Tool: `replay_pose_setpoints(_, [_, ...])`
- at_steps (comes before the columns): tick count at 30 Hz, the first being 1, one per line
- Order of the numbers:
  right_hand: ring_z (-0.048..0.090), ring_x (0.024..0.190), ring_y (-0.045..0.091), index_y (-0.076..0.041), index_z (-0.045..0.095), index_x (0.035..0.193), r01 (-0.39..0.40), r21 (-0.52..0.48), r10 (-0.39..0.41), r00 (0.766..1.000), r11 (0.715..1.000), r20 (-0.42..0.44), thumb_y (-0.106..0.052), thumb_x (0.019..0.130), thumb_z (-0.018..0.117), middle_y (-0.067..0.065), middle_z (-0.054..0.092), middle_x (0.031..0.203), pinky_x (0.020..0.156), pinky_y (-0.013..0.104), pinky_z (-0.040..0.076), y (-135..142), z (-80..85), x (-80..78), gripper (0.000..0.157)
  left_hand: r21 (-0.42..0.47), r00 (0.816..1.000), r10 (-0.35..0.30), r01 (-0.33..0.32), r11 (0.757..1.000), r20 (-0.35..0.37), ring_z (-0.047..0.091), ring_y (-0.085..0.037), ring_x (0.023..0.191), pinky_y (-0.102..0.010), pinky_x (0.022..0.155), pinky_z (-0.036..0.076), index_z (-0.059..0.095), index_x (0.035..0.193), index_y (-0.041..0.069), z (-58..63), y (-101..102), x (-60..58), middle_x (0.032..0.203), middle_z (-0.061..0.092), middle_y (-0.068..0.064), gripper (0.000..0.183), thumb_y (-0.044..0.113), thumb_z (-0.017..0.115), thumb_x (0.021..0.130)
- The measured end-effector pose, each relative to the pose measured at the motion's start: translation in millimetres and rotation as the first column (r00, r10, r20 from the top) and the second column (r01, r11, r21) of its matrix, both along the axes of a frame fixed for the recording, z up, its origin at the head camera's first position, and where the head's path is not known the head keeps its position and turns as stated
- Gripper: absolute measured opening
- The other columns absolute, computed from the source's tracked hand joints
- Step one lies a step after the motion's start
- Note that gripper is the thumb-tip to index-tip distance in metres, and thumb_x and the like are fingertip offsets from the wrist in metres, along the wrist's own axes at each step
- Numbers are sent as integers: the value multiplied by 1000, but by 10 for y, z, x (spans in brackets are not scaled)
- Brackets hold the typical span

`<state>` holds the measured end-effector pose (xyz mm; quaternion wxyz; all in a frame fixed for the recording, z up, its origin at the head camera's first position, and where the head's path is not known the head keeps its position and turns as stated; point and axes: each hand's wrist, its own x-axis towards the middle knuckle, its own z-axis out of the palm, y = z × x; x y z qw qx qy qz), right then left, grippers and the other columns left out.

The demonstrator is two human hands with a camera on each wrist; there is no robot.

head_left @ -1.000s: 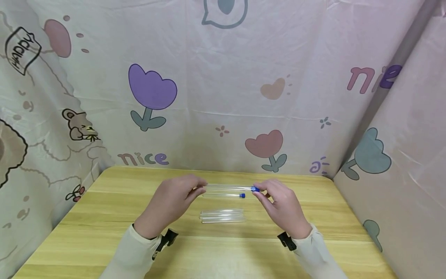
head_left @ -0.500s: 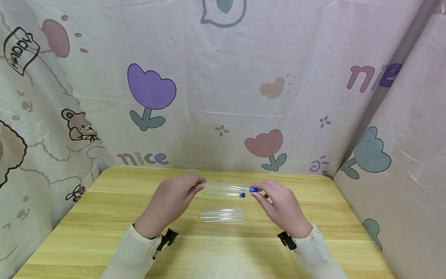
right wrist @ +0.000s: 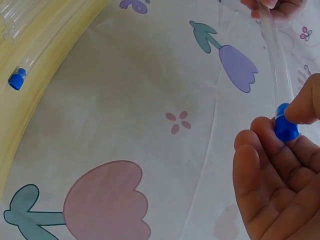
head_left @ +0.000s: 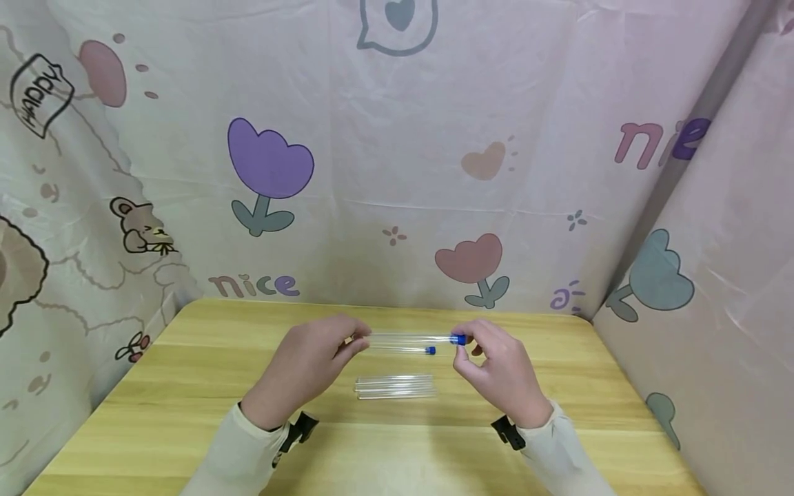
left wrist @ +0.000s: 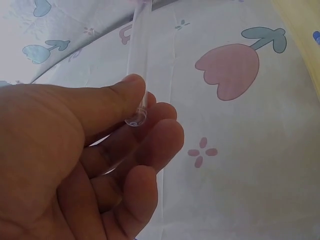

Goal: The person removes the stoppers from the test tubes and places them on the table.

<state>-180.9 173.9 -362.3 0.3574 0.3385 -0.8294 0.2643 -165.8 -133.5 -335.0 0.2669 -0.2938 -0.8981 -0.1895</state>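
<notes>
A clear test tube [head_left: 409,339] is held level above the table between both hands. My left hand [head_left: 316,362] pinches its rounded end between thumb and fingers; in the left wrist view that tip [left wrist: 136,118] pokes out below the thumb. At the opposite end my right hand [head_left: 499,365] holds the blue cap [right wrist: 286,122], thumb on one side and fingers on the other. The cap sits on the tube's mouth. Just in front, a second test tube [head_left: 403,350] with a blue cap lies on the table. Nearer still is a row of several uncapped tubes [head_left: 395,387].
The light wood table [head_left: 397,455] ends against a printed curtain [head_left: 372,172] at the back, with more curtain at both sides. A black strap piece [head_left: 509,432] sits at the right wrist, another [head_left: 302,427] at the left.
The held tube tilted slightly, left end up, half a second ago and is level again now. The right thumb has shifted lower on the cap. The tubes on the table stay put.
</notes>
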Motion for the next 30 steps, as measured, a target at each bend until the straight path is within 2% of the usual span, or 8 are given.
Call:
replay_pose_setpoints(6, [60,77,7,-12,70,99,10,4,-10,1000,1000,-12,5,77,65,-6,68,90,64,17,54,3,-16,3,28,-6,1000,-15,15,1000,-3,64,-1,75,-22,66,54,77,102,20,-13,20,-6,98,75,11,12,22,81,91])
replay_pose_setpoints(11, [60,77,6,-11,70,99,9,7,-9,1000,1000,-3,4,80,65,-5,68,89,62,21,56,0,4,-2,25,-1,1000,-1,1,1000,0,65,-2,74,-23,65,54,77,103,19,-19,19,-6,98,76,11,13,22,81,91])
replay_pose_setpoints(15, [60,78,9,-10,70,99,-23,-7,23,1000,1000,18,5,80,65,-5,67,89,62,24,57,-6,8,-11,25,-2,1000,15,-15,1000,13,62,-1,70,-21,62,51,77,102,19,-23,6,-3,96,75,11,12,23,81,91])
replay_pose_setpoints(19, [60,80,12,-10,69,102,-64,-8,65,995,998,75,5,83,65,-4,65,91,64,22,57,-4,-2,-6,25,-4,1000,21,-21,1000,12,56,0,65,-20,59,48,77,98,19,-26,-10,-14,91,74,12,11,21,84,89])
replay_pose_setpoints(24, [61,83,8,-8,68,110,-61,7,59,984,998,166,2,89,73,-5,65,94,68,20,58,0,-3,19,23,-17,999,32,-33,999,-5,57,-1,67,-22,61,50,77,99,19,-35,-26,-31,93,74,11,11,22,83,90])
replay_pose_setpoints(30, [60,79,3,-11,70,105,-22,-2,22,992,1000,127,-2,87,81,-9,66,91,63,16,52,17,-2,34,23,-23,999,37,-37,999,-3,60,-2,70,-22,62,51,77,100,18,-36,-16,-18,95,75,9,11,22,82,91])
